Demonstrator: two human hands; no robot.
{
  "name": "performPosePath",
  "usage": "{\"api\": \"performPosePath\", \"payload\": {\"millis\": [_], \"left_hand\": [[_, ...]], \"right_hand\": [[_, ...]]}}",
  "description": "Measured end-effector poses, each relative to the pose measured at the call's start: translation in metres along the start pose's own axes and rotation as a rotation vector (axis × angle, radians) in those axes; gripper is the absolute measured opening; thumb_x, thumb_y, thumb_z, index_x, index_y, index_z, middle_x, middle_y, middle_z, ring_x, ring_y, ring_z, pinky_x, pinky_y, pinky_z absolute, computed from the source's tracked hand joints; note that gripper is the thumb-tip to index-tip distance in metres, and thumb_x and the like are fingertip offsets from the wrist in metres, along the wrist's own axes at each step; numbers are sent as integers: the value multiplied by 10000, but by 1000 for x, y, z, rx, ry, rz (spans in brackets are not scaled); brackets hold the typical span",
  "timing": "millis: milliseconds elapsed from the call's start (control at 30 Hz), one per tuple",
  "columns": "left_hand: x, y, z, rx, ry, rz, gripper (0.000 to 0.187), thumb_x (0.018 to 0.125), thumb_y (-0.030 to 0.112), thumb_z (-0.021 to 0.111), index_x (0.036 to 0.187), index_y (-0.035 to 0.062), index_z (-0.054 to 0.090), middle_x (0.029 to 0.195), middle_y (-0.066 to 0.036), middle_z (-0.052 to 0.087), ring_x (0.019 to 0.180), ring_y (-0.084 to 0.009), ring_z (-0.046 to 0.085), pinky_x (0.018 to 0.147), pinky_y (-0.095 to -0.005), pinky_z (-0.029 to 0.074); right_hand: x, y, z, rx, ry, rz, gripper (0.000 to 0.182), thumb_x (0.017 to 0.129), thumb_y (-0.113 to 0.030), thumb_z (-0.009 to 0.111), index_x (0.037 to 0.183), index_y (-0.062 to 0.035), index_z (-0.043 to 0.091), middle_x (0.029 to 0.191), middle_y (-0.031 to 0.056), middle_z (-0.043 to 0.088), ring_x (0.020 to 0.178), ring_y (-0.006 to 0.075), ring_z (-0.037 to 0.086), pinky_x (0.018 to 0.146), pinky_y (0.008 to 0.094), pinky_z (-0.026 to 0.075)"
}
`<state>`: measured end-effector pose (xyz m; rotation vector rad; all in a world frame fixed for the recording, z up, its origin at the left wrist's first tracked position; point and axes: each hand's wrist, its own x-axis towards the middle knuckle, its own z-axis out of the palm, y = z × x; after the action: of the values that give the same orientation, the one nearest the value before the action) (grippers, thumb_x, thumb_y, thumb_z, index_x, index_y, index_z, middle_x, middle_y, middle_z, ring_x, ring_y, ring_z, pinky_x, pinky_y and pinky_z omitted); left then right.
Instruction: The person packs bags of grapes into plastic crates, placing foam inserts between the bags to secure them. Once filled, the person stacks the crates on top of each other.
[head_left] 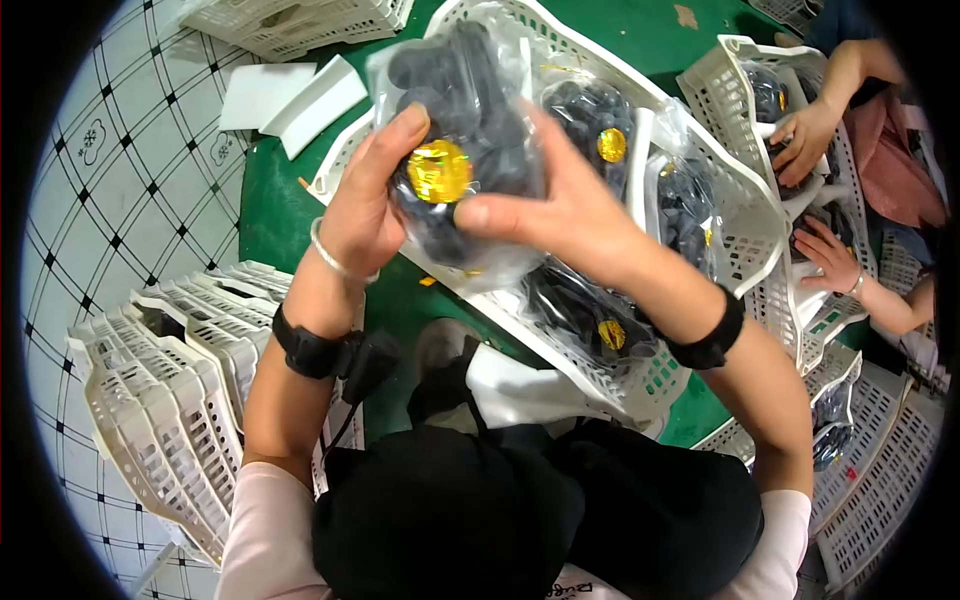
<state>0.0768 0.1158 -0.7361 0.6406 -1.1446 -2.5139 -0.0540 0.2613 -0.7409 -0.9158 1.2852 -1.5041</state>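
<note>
Between my two hands is a clear plastic bag of dark grapes [465, 110] with a round gold sticker [439, 171] on its front. My left hand [372, 195] grips the bag's left side, its thumb near the sticker. On the other side my right hand [565, 205] holds it, thumb across the lower front and slightly blurred; its other fingers are hidden behind. Below the held bag is a white plastic crate [745, 215] containing several similar grape bags [590, 115], some with gold stickers. White foam padding [640, 165] stands between bags.
Stacked white crates [180, 350] stand at left beside the tiled floor. White foam pieces [315, 105] lie on the green surface [275, 190]. At right, another person's hands [808, 140] reach into a second crate [705, 75]. More crates [870, 470] are at lower right.
</note>
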Motion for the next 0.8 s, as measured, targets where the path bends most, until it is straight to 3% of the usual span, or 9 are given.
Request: {"api": "performPosePath", "payload": {"millis": [33, 100, 133, 233, 333, 433, 533, 633, 800], "left_hand": [[3, 5, -6, -57, -28, -50, 381, 940, 232, 530, 1220, -25, 498, 1111, -115, 625, 973, -202, 636, 867, -345, 529], [7, 10, -37, -176, -81, -159, 392, 935, 245, 539, 1225, -16, 501, 1131, -121, 622, 1000, -204, 631, 901, -354, 516], [7, 11, -57, -169, -82, -171, 440, 915, 232, 565, 1267, -12, 469, 1186, -130, 598, 1037, -207, 618, 924, -357, 505], [3, 14, -64, -96, -92, -133, 518, 891, 204, 589, 1329, -4, 407, 1218, -127, 571, 1059, -201, 605, 927, -350, 502], [11, 11, -71, 108, -95, -130, 596, 866, 144, 612, 1378, 6, 340, 1210, -114, 555, 1041, -170, 597, 897, -322, 510], [20, 6, -71, 260, -56, -308, 571, 851, 135, 646, 1343, 6, 386, 1130, -84, 589, 956, -140, 617, 822, -290, 531], [37, -1, -70, 275, -98, -589, 465, 861, 156, 650, 1261, 5, 466, 1046, -58, 623, 872, -124, 637, 755, -278, 550], [54, -26, -86, 295, -178, -787, 555, 873, 136, 622, 1351, -12, 381, 1145, -96, 603, 984, -146, 616, 844, -288, 530], [49, -37, -41, 312, -193, -553, 650, 870, 122, 620, 1420, 17, 291, 1253, -112, 534, 1038, -159, 591, 879, -294, 510]], "right_hand": [[-3, 9, 11, 128, -2, 21, 914, 801, -289, 733, 1442, 40, 171, 1364, 152, 398, 1242, 222, 413, 1027, 344, 359], [1, 12, 0, 169, -68, 224, 923, 864, -426, 636, 1444, 72, 118, 1323, 249, 420, 1234, 270, 441, 1009, 349, 386], [2, 29, -7, 138, -79, 296, 739, 889, -367, 578, 1427, 17, 246, 1299, 219, 458, 1220, 289, 458, 978, 354, 407], [-16, 96, -7, -1080, -186, -136, 493, 821, -247, 590, 1255, -30, 504, 1257, 177, 498, 1218, 331, 447, 968, 443, 397], [-40, 86, 5, -1426, -317, -324, 365, 700, -199, 660, 1039, -76, 604, 1254, 136, 504, 1263, 381, 387, 991, 546, 350], [-44, 78, 2, -1416, -323, -233, 201, 758, -188, 579, 896, -75, 673, 1216, 124, 531, 1258, 379, 389, 979, 594, 322], [-47, 80, 1, -1419, -283, -207, 238, 701, -207, 670, 900, -81, 641, 1219, 105, 521, 1274, 361, 375, 982, 551, 344], [-49, 79, 1, -1427, -275, -180, 246, 705, -221, 673, 912, -92, 646, 1169, 99, 532, 1253, 357, 392, 971, 540, 353], [-58, 75, -4, -1387, -183, -183, 224, 727, -230, 636, 901, -94, 675, 1067, 90, 572, 1228, 374, 418, 959, 562, 356]]}}
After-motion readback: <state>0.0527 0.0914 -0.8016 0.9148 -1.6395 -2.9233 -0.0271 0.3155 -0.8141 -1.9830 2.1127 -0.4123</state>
